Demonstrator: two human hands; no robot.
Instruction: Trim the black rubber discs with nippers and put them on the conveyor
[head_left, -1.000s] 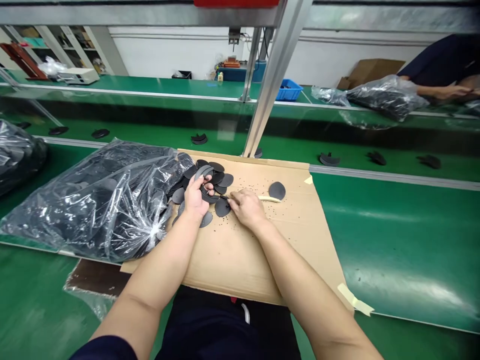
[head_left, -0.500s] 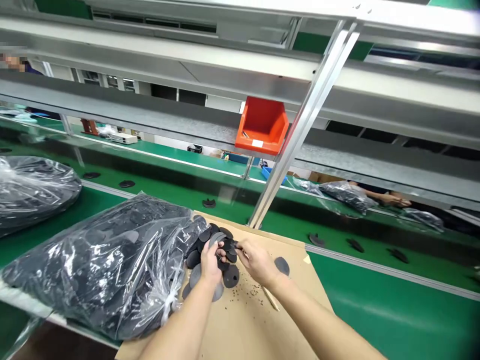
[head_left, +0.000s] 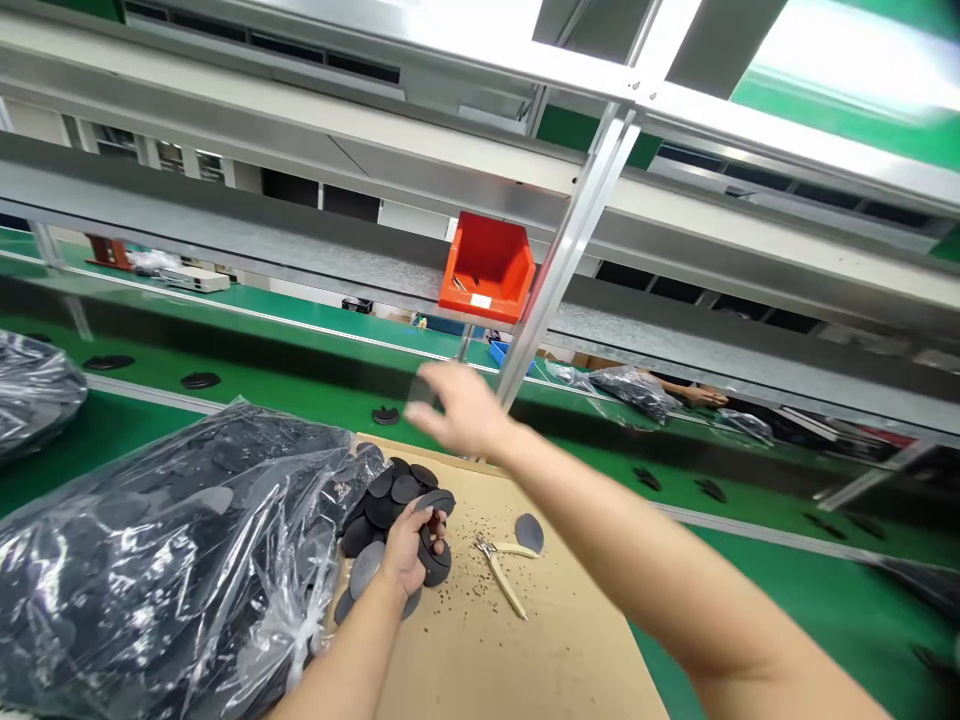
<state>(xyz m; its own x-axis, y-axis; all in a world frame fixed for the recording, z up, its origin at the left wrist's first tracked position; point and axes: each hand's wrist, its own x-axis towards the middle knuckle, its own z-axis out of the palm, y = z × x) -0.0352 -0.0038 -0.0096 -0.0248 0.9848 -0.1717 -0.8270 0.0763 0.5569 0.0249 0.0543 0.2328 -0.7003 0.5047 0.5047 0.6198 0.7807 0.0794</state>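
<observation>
My left hand (head_left: 407, 556) rests on the cardboard sheet (head_left: 525, 660), closed on a small stack of black rubber discs (head_left: 433, 503). More loose black discs (head_left: 390, 490) lie around it at the mouth of a clear plastic bag (head_left: 165, 560) full of the same parts. My right hand (head_left: 461, 408) is raised above the cardboard toward the green conveyor belt (head_left: 300, 385) and is blurred by motion. A dark disc (head_left: 420, 393) shows at its fingertips. Yellow-handled cutters (head_left: 501, 572) lie on the cardboard beside one single disc (head_left: 529, 532), among dark trimmings.
A slanted aluminium post (head_left: 559, 270) rises behind the cardboard, with a red bin (head_left: 487, 265) on the shelf rail above. Black parts ride on the belt. Another bag (head_left: 34, 395) sits far left. Across the line, another person's hand (head_left: 701, 397) touches a bag.
My right hand let go of the cutters, which now lie on the cardboard, and rose toward the belt with a disc. The camera tilted up. My left hand kept its discs.
</observation>
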